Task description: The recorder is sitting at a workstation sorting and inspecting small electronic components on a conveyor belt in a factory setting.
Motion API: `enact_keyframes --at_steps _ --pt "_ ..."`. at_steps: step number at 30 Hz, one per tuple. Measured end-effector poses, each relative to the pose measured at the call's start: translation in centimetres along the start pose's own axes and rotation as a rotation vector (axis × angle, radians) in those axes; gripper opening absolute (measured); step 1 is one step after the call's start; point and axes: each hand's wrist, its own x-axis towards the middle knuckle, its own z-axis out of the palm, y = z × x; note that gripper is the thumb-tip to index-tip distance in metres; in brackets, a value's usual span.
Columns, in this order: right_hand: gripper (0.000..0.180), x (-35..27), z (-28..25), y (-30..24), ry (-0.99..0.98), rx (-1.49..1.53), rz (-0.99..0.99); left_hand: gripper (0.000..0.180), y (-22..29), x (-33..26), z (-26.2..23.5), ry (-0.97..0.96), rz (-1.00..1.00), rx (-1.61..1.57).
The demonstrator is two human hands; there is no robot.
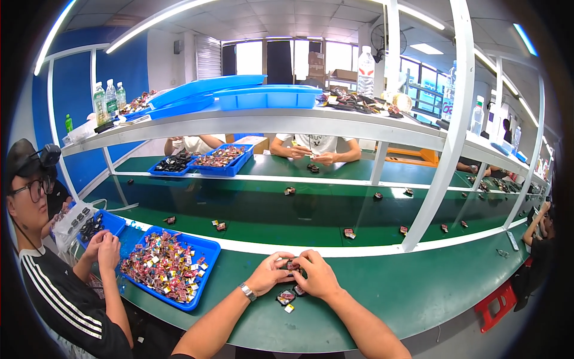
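Note:
My left hand and my right hand meet over the green bench, both pinching one small dark part with red on it between the fingertips. A watch sits on my left wrist. Just below the hands lie a small dark-and-red piece and a tiny white-yellow piece on the bench top. A blue tray heaped with several small colourful parts stands to the left of my left hand.
A person in a black striped top works at my left beside a smaller blue tray. Loose parts ride the dark conveyor. Other people sit opposite and at the right. A white shelf frame with blue bins and bottles stands overhead.

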Motion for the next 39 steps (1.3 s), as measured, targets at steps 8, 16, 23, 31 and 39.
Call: enact_keyframes --at_steps 8,16,23,31,39 --pt "0.016 0.0 0.3 1.2 0.025 0.046 -0.101 0.042 -0.5 0.1 -0.2 -0.001 0.022 0.088" --pt "0.012 -0.3 0.5 1.4 0.022 0.084 -0.018 0.041 -0.5 0.2 -0.4 -0.038 0.07 0.091" --pt "0.011 -0.1 0.1 1.0 -0.011 0.08 -0.023 0.039 -0.1 -0.1 -0.2 -0.059 0.065 0.126" --pt "0.01 0.0 -0.3 1.5 -0.055 0.114 -0.167 0.026 -0.1 0.0 0.2 -0.037 -0.003 0.047" --pt "0.01 -0.5 1.0 1.3 0.047 0.178 0.017 0.024 -0.4 0.1 0.1 -0.045 0.022 0.023"
